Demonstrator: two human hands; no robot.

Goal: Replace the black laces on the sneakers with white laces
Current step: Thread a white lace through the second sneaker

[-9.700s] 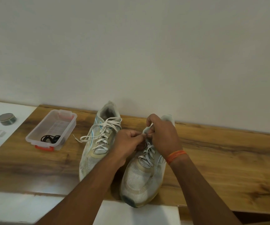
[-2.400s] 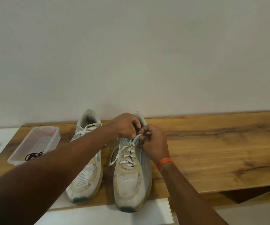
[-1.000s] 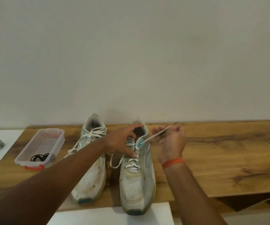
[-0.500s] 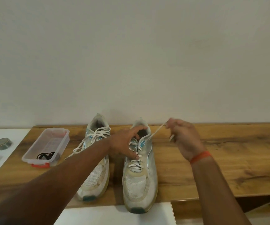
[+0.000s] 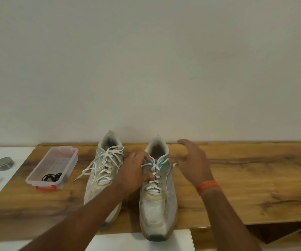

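Both sneakers [image 5: 157,187] wear white laces [image 5: 153,180]; black laces [image 5: 51,177] lie in the tray [image 5: 37,178] beside them. The left hand [image 5: 135,173] presses the right-side sneaker's lacing, fingers fairly straight. The right hand [image 5: 193,162] hovers released; only tying seems left.

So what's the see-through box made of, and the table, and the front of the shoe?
The box looks like clear plastic: you can see the black laces through its wall. The table looks like wood, or a wood-look coating, with brown grain streaks and a slight shine. The front of the right sneaker looks like white woven mesh, going by its tiny dotted texture.
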